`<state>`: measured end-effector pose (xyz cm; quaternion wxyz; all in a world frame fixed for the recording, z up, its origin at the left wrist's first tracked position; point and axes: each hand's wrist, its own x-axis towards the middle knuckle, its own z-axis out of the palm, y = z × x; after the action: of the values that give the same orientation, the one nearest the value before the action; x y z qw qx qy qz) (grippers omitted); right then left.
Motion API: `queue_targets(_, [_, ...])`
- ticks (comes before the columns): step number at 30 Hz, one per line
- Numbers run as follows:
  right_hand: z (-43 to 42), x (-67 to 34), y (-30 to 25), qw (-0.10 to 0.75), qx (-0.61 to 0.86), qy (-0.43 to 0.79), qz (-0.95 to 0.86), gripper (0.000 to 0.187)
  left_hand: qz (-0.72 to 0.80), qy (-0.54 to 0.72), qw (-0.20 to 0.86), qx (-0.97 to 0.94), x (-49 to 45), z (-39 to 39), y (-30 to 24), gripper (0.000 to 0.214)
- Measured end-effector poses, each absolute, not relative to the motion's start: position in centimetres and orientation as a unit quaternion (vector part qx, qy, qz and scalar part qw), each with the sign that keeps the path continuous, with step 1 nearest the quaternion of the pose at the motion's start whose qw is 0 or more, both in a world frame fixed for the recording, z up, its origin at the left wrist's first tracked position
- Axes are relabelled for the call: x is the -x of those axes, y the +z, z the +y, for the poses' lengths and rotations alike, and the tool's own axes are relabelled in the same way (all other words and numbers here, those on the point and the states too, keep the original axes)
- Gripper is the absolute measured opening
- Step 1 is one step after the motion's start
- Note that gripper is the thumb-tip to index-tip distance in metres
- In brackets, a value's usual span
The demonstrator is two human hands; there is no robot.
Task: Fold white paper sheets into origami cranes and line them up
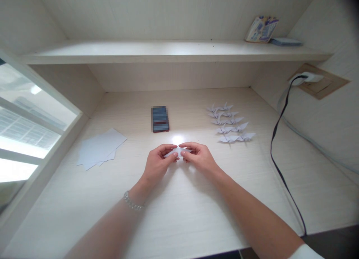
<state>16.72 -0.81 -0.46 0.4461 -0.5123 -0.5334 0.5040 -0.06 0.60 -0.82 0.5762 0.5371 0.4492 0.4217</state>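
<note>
Between my two hands is a small piece of folded white paper [179,151], held just above the desk. My left hand [161,158] pinches its left side between thumb and fingers. On the right side, my right hand [198,156] grips it in the same way, and the fingertips of both hands nearly meet. Parts of the paper are hidden behind the thumbs and fingers. Several folded paper cranes [230,123] stand in two columns beyond my right hand. Loose sheets of white paper [99,148] lie overlapping to the left of my hands.
A dark, blurred-out rectangular object [160,119] lies behind my hands. From a wall socket [327,81], a black cord [276,133] runs down across the desk's right side. A shelf [168,49] spans the back, bearing a colourful packet [262,29] and a flat blue item [286,42].
</note>
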Motion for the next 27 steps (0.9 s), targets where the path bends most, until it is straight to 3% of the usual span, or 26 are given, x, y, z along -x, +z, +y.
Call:
queue_targets(11, [-1.11,-16.46,-0.49,0.473,0.519,0.385,-0.599,0.022,0.465,0.451,0.551,-0.526,-0.09,0.58,-0.94,0.032])
queue_targets(27, [-1.09,-16.27,-0.52,0.486,0.521,0.419,-0.563,0.018,0.472,0.433,0.54,-0.545,0.04,0.57,-0.95,0.028])
